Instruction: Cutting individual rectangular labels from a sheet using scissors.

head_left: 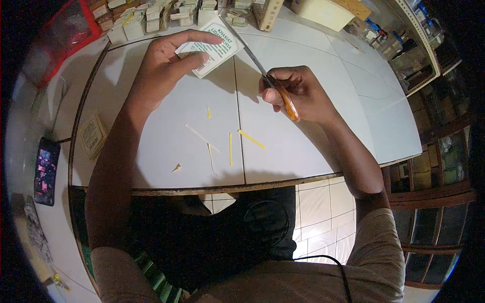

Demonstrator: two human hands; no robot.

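My left hand (164,68) pinches a small white card with green print (214,48) between thumb and fingers, holding it above the white table (313,101). My right hand (295,93) grips orange-handled scissors (273,83), whose blades reach up along the card's right edge. Several thin yellow and white paper strips (230,146) lie scattered on the table below both hands.
Small white boxes (151,20) crowd the far table edge. A printed paper slip (92,135) lies at the left, and a dark phone (46,170) rests on a side surface. A red-rimmed tray (60,38) sits far left. Wooden shelving (434,151) stands to the right.
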